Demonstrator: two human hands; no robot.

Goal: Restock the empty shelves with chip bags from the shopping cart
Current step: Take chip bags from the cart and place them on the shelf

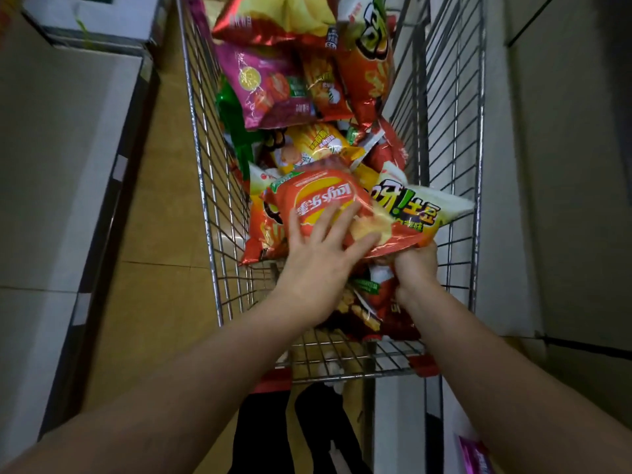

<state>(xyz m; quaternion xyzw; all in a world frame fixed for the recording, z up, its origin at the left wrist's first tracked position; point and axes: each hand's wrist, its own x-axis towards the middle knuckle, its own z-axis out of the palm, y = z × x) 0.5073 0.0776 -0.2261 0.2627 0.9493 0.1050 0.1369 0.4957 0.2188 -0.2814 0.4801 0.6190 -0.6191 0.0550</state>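
The left hand [319, 258] lies flat with straight, spread fingers on the front of an orange-red, puffed foil chip bag with a yellow and red oval logo [328, 206], pressing on its near half. The right hand [415, 268] is curled under the same bag's near right corner, its fingers gripping the crimped foil edge from below. The bag sits on top of the heap in the near end of the silver wire shopping cart [205, 186], toward the right wall.

Just beside it on the right, a white and yellow-green pillow-shaped chip bag [422, 206] leans against the cart's right wire wall. Toward the far end lie a magenta foil chip bag with tomato pictures [270, 87] and a red and yellow foil chip bag [273, 18], with more orange and yellow bags between them and under the hands.

The cart stands on a tan tiled floor [160, 234]. White shelf units [61, 165] flank the cart on both sides.
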